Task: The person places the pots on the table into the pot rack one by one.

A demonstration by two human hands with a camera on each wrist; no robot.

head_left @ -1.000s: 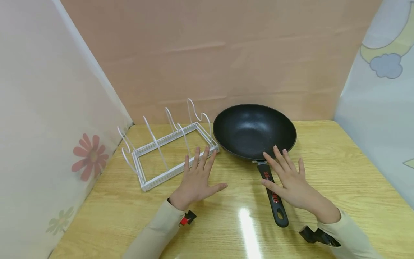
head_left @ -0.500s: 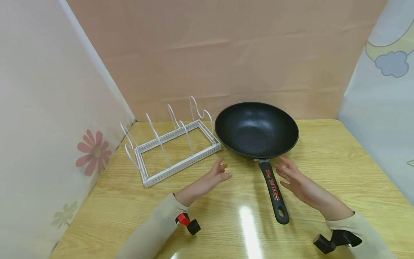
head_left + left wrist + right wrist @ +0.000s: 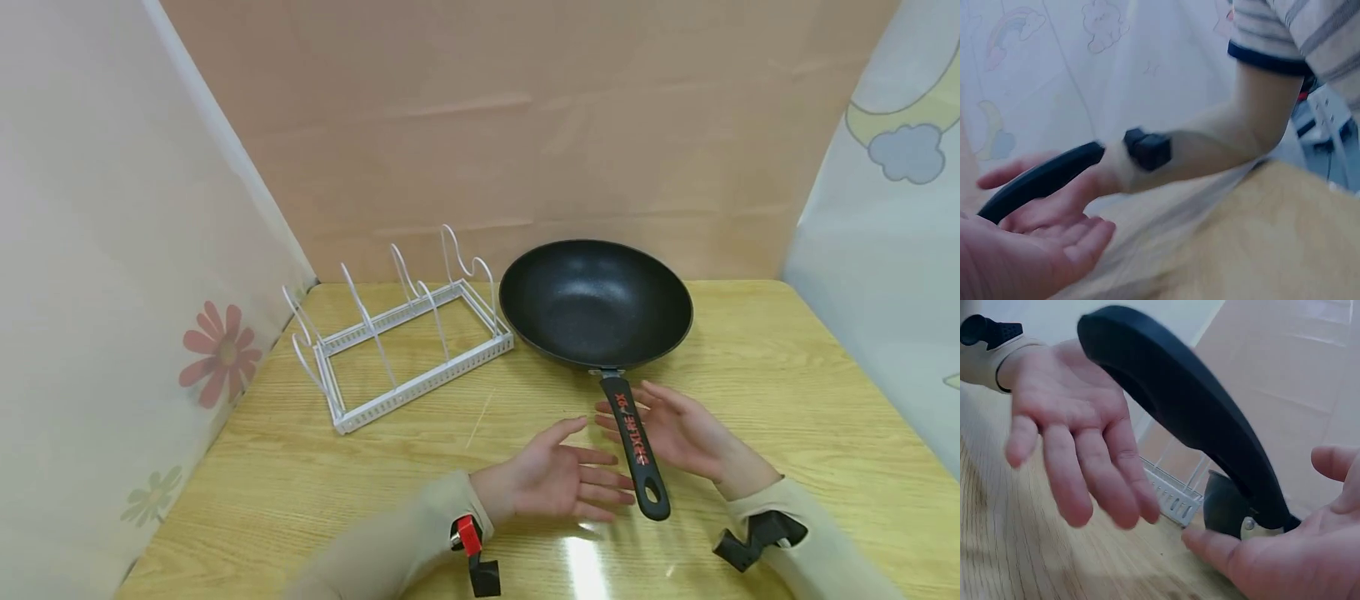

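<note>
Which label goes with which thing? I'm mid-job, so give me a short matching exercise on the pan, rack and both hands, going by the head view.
1. pan
2. rack
3. left hand
4. right hand

A. left of the handle, fingers spread
B. white, with upright wire loops
C. right of the handle, fingers partly hidden behind it
D. black, bowl facing up

Pairs: 1-D, 2-B, 3-A, 4-C

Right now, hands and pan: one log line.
left hand: beside handle; right hand: partly under handle; contact: unclear; pan: on table; rack: left of pan
</note>
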